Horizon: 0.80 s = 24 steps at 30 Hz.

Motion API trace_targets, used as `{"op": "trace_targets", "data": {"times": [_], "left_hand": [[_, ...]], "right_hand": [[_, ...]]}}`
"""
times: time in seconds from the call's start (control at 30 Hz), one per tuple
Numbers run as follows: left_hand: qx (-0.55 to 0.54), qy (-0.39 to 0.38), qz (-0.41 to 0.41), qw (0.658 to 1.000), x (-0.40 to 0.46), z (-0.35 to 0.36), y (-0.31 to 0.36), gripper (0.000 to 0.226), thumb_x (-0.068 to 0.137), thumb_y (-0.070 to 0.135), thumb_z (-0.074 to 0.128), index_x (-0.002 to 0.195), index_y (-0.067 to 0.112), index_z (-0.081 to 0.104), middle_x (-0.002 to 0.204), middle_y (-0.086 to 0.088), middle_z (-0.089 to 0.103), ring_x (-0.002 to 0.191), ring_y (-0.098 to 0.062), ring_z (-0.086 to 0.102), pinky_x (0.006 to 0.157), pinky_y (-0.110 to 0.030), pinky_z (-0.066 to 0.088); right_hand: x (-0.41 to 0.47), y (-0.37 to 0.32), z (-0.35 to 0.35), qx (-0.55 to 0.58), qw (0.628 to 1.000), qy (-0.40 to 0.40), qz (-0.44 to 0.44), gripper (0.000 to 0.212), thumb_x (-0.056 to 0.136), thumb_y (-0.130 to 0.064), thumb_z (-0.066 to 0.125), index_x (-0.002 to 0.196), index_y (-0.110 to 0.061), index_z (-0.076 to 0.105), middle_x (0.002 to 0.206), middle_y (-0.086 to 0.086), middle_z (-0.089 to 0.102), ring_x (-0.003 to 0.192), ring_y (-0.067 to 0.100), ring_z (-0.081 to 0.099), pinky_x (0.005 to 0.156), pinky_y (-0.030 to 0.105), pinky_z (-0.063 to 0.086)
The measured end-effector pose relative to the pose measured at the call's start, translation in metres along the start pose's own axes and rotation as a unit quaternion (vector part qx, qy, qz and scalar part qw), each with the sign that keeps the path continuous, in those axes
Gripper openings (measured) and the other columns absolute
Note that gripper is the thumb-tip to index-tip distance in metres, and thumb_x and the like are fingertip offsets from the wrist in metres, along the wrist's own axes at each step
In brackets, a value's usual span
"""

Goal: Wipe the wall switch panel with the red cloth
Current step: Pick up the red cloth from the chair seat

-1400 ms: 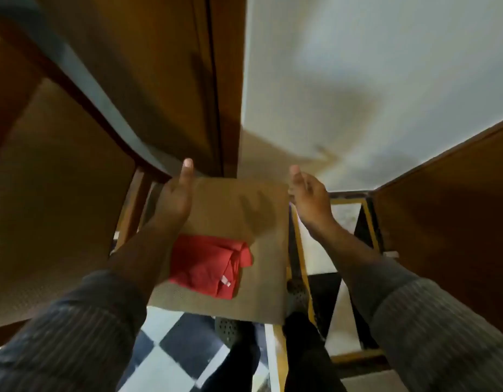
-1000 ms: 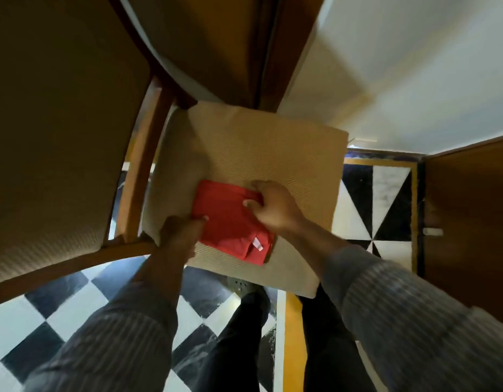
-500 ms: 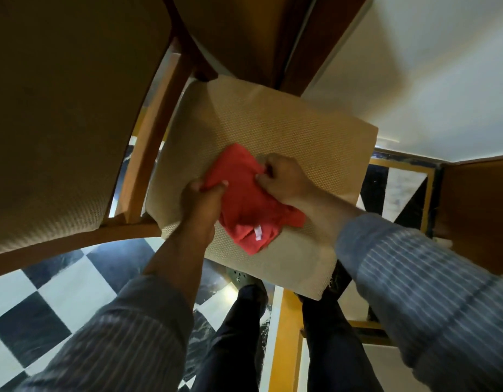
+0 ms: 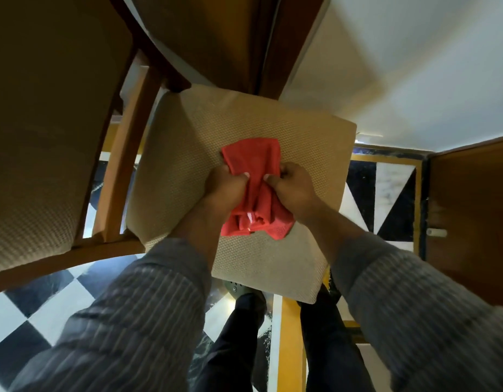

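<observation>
The fingers of the left hand are curled shut over the left side of the red cloth, thumb on top, and the fingers of the right hand are pinched closed on its right side. The 2 hands sit close together with a bunched ridge of fabric between them, which looks like gathering the cloth into a wad that 1 hand can carry and press flat against a panel. The cloth's upper part spreads flat beyond the knuckles and its lower folds, with a small white tag, hang toward the wrists.

The cloth lies on the beige woven seat cushion of a wooden chair, roughly at the cushion's middle, so it is probably only partly lifted; I cannot tell whether any of it has left the fabric.

The padded chair back fills the left of the view. A white wall rises beyond the cushion, beside a brown wooden door frame and a wooden panel at the right. The floor is black and white check. The wall switch panel is not in view, so the wiping has not begun. The chair stands between the person and the wall, and may have to be stepped around.
</observation>
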<state>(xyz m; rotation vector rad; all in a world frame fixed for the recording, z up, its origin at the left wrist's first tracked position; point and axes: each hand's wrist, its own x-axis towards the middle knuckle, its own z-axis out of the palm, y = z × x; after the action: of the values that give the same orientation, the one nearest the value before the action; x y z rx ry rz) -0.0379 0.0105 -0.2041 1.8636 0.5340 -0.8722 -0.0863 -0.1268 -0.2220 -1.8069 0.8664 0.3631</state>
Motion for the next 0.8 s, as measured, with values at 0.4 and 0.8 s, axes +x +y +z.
{"op": "trace_targets", "data": {"times": [0.4, 0.8], "left_hand": [[-0.058, -0.078, 0.174, 0.980, -0.098, -0.013, 0.169, 0.025, 0.098, 0.013, 0.066, 0.123, 0.014, 0.068, 0.117, -0.008, 0.074, 0.100, -0.024, 0.073, 0.089, -0.032, 0.059], [-0.102, -0.137, 0.410, 0.896, -0.281, 0.056, 0.359, 0.021, 0.100, 0.017, 0.062, 0.115, 0.033, 0.064, 0.112, 0.006, 0.072, 0.107, -0.017, 0.069, 0.095, -0.038, 0.056]], "right_hand": [[-0.082, -0.140, -0.152, 0.172, 0.976, 0.058, -0.118, 0.022, 0.094, -0.003, 0.060, 0.091, -0.024, 0.065, 0.082, -0.005, 0.071, 0.072, 0.008, 0.068, 0.072, 0.026, 0.056], [-0.185, -0.254, -0.368, 0.230, 0.904, 0.196, -0.302, 0.034, 0.093, 0.002, 0.060, 0.122, -0.015, 0.055, 0.089, -0.006, 0.072, 0.078, 0.003, 0.070, 0.068, 0.021, 0.056]]}}
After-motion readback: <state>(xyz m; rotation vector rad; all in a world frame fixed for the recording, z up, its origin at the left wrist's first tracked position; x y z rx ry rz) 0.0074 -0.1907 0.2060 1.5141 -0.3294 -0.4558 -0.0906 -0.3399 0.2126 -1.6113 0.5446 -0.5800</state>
